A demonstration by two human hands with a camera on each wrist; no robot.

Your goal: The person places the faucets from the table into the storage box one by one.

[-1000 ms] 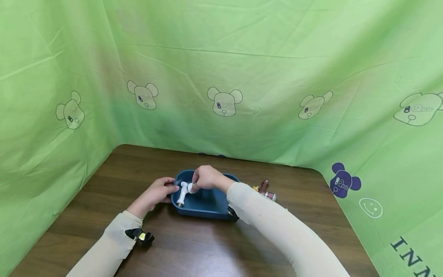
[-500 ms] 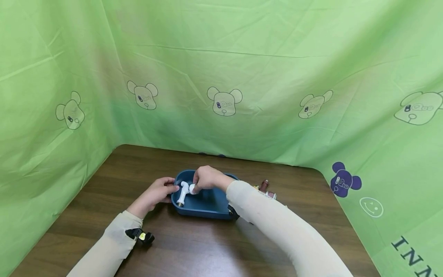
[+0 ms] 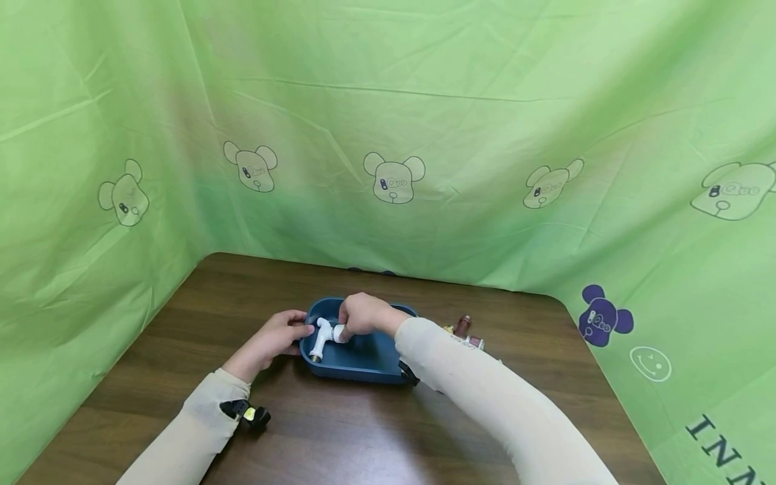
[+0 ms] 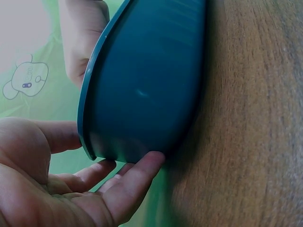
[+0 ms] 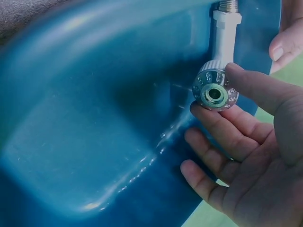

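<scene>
Inside the blue tub (image 3: 376, 357) on the wooden table (image 3: 339, 431) is the white tap (image 3: 321, 340), its threaded end (image 3: 316, 359) toward me; with my right hand (image 3: 364, 314) I pinch its round knob (image 5: 214, 86), and my left hand (image 3: 280, 334) holds the tub's left end.

A smooth, plastic-looking white tap (image 5: 225, 45) with metal thread (image 5: 228, 6) sits in a glossy plastic basin (image 3: 364, 372), wood-grain tabletop (image 3: 339, 431) beneath the basin, creased cloth (image 3: 388, 87) behind it.

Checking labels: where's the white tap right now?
In the head view, the white tap is at the left end of the blue tray, between the left hand, which holds the tray, and the right hand, which pinches the tap.
</scene>
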